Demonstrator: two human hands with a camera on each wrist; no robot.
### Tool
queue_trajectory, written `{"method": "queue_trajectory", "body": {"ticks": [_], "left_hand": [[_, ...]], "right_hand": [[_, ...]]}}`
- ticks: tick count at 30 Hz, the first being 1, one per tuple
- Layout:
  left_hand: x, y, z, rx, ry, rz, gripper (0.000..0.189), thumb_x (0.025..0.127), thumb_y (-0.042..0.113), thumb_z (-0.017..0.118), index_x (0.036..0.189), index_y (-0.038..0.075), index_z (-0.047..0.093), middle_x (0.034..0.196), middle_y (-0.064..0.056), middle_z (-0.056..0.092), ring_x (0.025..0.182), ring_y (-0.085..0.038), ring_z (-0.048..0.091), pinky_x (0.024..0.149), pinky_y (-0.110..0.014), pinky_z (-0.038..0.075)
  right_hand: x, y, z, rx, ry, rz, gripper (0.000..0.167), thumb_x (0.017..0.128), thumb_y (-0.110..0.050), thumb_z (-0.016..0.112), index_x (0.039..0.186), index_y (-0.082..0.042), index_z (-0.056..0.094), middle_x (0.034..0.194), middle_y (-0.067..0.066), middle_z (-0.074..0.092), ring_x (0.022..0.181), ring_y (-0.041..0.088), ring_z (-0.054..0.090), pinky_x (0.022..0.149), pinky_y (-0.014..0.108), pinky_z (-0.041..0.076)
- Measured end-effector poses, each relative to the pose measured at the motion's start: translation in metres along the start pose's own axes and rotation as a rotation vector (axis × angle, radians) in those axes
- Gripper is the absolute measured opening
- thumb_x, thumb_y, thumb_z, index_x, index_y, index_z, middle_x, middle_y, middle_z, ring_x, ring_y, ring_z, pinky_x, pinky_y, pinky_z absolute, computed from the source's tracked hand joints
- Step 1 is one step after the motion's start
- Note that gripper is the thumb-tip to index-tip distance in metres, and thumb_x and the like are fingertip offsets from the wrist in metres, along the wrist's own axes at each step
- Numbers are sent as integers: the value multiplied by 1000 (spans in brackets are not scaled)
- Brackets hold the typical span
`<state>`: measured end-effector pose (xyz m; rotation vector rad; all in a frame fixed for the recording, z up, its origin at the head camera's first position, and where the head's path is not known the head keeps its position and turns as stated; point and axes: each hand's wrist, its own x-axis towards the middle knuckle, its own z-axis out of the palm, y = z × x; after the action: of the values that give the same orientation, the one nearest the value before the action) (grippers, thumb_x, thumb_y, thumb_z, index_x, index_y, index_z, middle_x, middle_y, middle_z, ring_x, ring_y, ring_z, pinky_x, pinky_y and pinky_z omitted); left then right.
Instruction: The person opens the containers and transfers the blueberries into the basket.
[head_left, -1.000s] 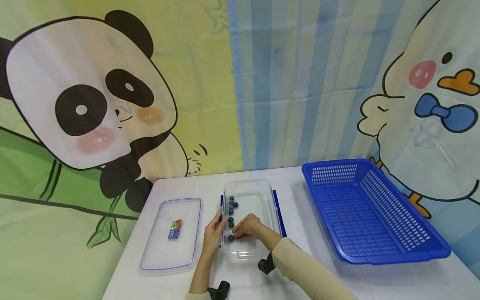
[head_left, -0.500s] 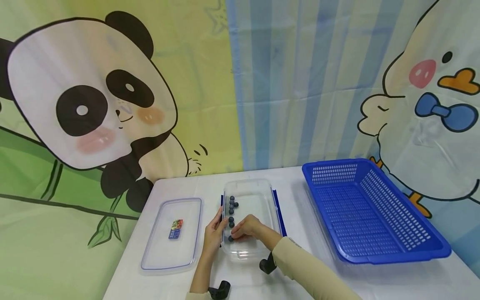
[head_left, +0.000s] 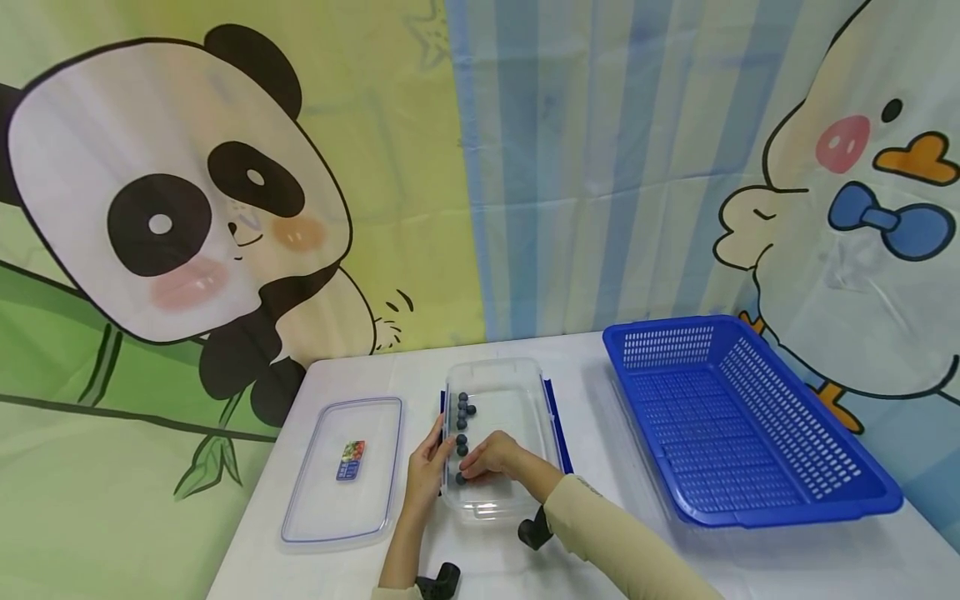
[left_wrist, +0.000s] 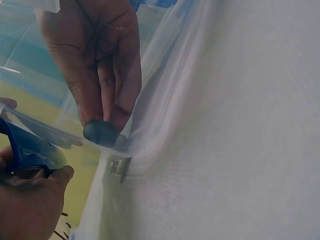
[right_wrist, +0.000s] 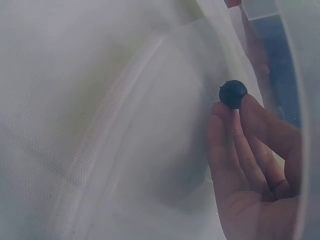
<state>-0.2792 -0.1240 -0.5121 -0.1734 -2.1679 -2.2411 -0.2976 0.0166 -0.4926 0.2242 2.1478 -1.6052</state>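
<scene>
A clear plastic container (head_left: 517,408) with blue side latches stands uncovered on the table. Along its left inner wall lie several blueberries (head_left: 462,424), most of them in a line. My left hand (head_left: 427,471) grips that wall from outside, near the blue latch (left_wrist: 37,152), with the thumb toward the rim. Inside the near-left part, my right hand (head_left: 495,454) pinches one blueberry (right_wrist: 233,94) between thumb and fingertips, low by the floor. Through the clear wall, the left wrist view shows the same right hand (left_wrist: 95,60) reaching down to it.
Left of the container lies its clear lid (head_left: 330,508), flat, with a small coloured label (head_left: 350,460). A large blue perforated basket (head_left: 675,483) stands at the right. Behind the white table (head_left: 480,567) hangs a printed curtain (head_left: 555,167).
My right fingertips have come down slightly and now pinch the nearest blueberry, which they were just beside before. My left hand has stayed on the container's left wall.
</scene>
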Motion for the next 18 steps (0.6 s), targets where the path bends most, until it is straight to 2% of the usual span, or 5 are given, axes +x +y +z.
{"method": "queue_trajectory", "body": {"ticks": [4, 12, 18], "left_hand": [[-2, 5, 2, 10, -4, 5, 50, 94, 10, 53, 140, 2, 35, 146, -14, 28, 134, -23, 25, 106, -27, 23], [-3, 4, 3, 33, 3, 9, 50, 94, 11, 53, 140, 2, 36, 146, -13, 28, 135, -24, 24, 106, -27, 24], [-4, 6, 2, 45, 18, 9, 50, 94, 13, 54, 140, 2, 37, 145, -14, 30, 134, -24, 25, 106, -29, 24]], "right_hand": [[-1, 0, -2, 3, -20, -11, 16, 71, 13, 71, 86, 10, 70, 76, 17, 69, 69, 24, 68, 67, 37, 57], [-7, 0, -8, 2, -25, -31, 15, 72, 9, 72, 87, 8, 70, 77, 16, 69, 70, 24, 68, 67, 37, 57], [-21, -11, -27, 79, -89, -127, 18, 76, 6, 70, 94, 9, 69, 84, 18, 69, 74, 25, 68, 69, 36, 57]]}}
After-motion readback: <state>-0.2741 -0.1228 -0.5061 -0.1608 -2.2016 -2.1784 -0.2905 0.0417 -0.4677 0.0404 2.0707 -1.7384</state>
